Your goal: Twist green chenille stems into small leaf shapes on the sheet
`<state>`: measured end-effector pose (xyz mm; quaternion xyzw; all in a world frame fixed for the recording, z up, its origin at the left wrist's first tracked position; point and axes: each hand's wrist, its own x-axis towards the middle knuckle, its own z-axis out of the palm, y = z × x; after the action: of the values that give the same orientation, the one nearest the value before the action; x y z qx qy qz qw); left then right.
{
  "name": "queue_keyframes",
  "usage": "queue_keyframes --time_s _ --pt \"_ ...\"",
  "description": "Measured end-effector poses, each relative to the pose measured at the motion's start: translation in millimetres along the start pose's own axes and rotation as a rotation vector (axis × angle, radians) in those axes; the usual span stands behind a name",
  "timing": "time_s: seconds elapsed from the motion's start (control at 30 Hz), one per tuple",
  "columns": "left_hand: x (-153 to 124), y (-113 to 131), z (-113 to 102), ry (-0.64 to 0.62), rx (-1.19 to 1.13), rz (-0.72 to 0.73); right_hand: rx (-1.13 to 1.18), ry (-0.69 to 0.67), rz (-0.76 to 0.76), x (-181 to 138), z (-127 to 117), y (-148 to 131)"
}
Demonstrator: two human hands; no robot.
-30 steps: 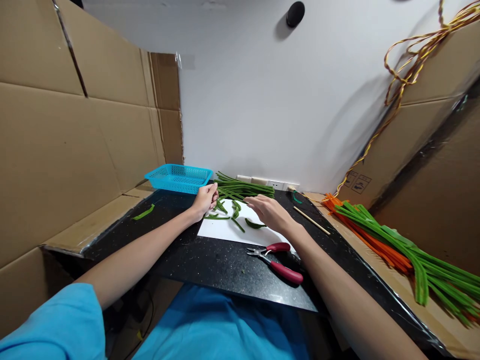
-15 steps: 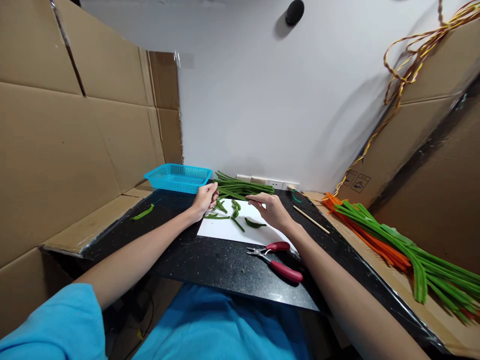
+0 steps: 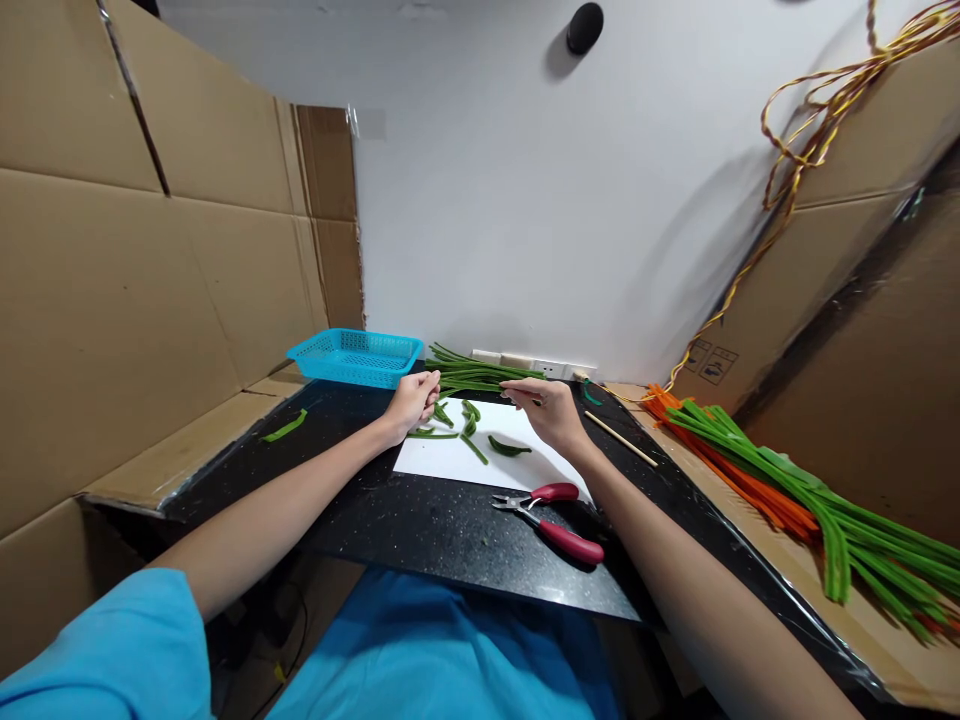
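My left hand (image 3: 411, 405) is closed at the left of a white sheet of paper (image 3: 442, 463), its fingers wrapped round one end of a green pipe cleaner (image 3: 471, 388). Level with it, my right hand (image 3: 547, 408) pinches the stem's other end, so it spans the gap between them. Behind it lies a pile of long green pipe cleaners (image 3: 480, 372), which makes the held stem hard to pick out. Several short bent green pieces (image 3: 470, 415) lie on the paper below my hands, along with a curved leaf-like green piece (image 3: 509, 447).
Red-handled cutting pliers (image 3: 559, 525) lie open at the table's front. A thin wooden stick (image 3: 621, 440) is right of the paper. A blue basket (image 3: 356, 350) stands back left, near a green strip (image 3: 285, 426). Green (image 3: 795, 475) and orange bundles (image 3: 750, 480) lie at right.
My right hand has moved a little to the right and slightly up, widening the gap between my hands. My left hand has barely moved.
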<state>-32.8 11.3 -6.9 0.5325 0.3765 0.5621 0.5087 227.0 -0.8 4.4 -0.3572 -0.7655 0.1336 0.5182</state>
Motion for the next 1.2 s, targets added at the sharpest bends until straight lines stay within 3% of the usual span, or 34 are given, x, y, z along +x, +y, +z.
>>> queue_keyframes --time_s 0.4,0.7,1.2 --pt "-3.5 -0.8 2.8 -0.044 0.046 0.022 0.281 0.057 0.141 3.3 -1.4 7.3" --pt "-5.8 -2.0 0.7 -0.135 0.059 0.069 0.432 0.011 0.262 -0.5 4.4 18.3" --pt "-10.5 0.1 3.1 -0.166 0.082 0.008 0.493 0.033 0.289 -0.8 7.2 8.2"
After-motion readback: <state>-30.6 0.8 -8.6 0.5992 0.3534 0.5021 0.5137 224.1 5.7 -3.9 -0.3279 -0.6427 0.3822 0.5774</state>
